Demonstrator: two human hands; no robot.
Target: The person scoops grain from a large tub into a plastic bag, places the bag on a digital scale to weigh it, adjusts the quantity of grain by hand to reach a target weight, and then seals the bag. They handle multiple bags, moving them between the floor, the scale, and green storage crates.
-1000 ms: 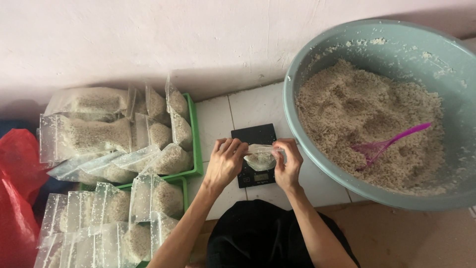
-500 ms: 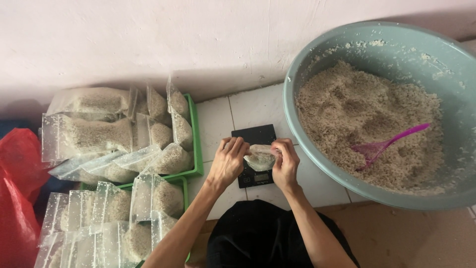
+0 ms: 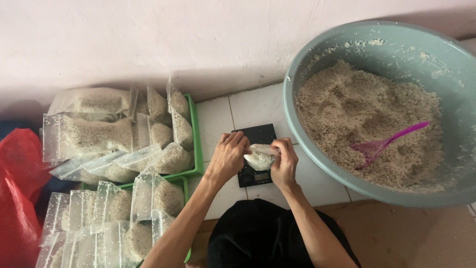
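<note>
Both hands pinch one small bag (image 3: 260, 158) by its top edge: left hand (image 3: 229, 158) and right hand (image 3: 285, 161), fingers curled, forearms angled inward. Bag hangs between the grips, just above the scale (image 3: 255, 154); basin (image 3: 317, 64) lies right.

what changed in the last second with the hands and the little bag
Hardly anything: both the left hand and right hand keep pinching the small filled bag over the black scale, fingers shifting slightly along its top. The basin, pink scoop and stacked bags stayed put.
</note>
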